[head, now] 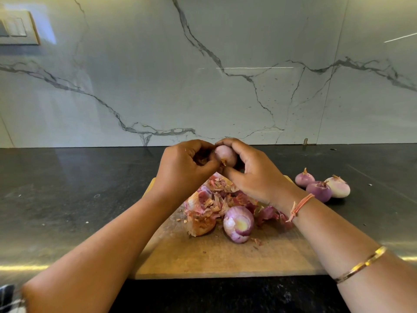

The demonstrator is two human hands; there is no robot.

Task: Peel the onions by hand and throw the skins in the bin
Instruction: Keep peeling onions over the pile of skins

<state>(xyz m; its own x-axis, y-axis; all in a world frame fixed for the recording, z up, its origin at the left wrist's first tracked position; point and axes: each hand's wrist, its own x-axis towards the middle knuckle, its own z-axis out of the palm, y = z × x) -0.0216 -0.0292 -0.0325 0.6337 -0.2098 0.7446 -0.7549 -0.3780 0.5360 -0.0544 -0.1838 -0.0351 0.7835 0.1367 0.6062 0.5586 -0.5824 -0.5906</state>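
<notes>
A small pale purple onion (224,154) is held up above the wooden cutting board (216,258). My right hand (250,172) grips it from the right, fingers curled over its top. My left hand (185,168) pinches at its left side, where bits of dry skin show between the fingers. A heap of pink and brown onion skins (216,199) lies on the board under my hands. One partly peeled onion (238,223) rests on the board in front of the heap. No bin is in view.
Three peeled onions (322,186) sit together on the dark countertop (67,199) to the right of the board. A marble backsplash (203,75) rises behind the counter, with a switch plate (18,28) at the upper left.
</notes>
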